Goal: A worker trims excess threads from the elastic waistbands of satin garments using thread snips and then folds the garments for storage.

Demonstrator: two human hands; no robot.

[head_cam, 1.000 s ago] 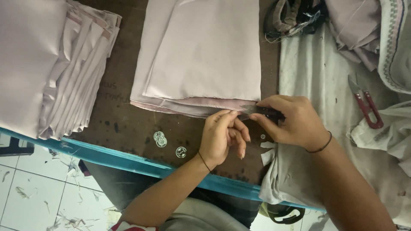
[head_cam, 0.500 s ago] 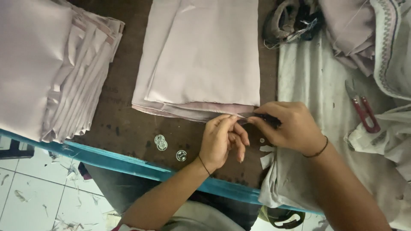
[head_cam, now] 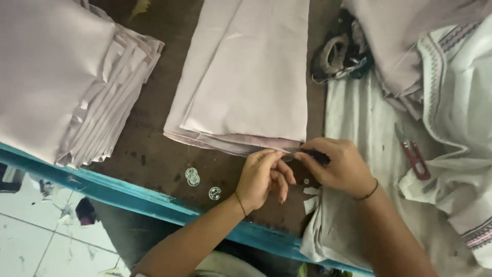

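Observation:
A stack of folded pale pink cloth (head_cam: 246, 82) lies on the dark wooden table (head_cam: 148, 149). My left hand (head_cam: 264, 177) pinches the stack's near right corner between thumb and fingers. My right hand (head_cam: 338, 166) is closed on a small dark tool (head_cam: 313, 154) whose metal tip touches that same corner edge. Both hands meet at the front edge of the stack. A thin band circles each wrist.
A second stack of pink cloth (head_cam: 66, 87) lies at left. Red-handled thread snips (head_cam: 412, 154) rest on white cloth (head_cam: 359, 123) at right. Clear buttons (head_cam: 192, 177) sit near the table's blue front edge (head_cam: 118, 192). Embroidered white fabric (head_cam: 456, 92) and tape rolls (head_cam: 335, 54) lie beyond.
Both hands stay at the corner of the stack with only slight finger shifts. The view has drifted a little.

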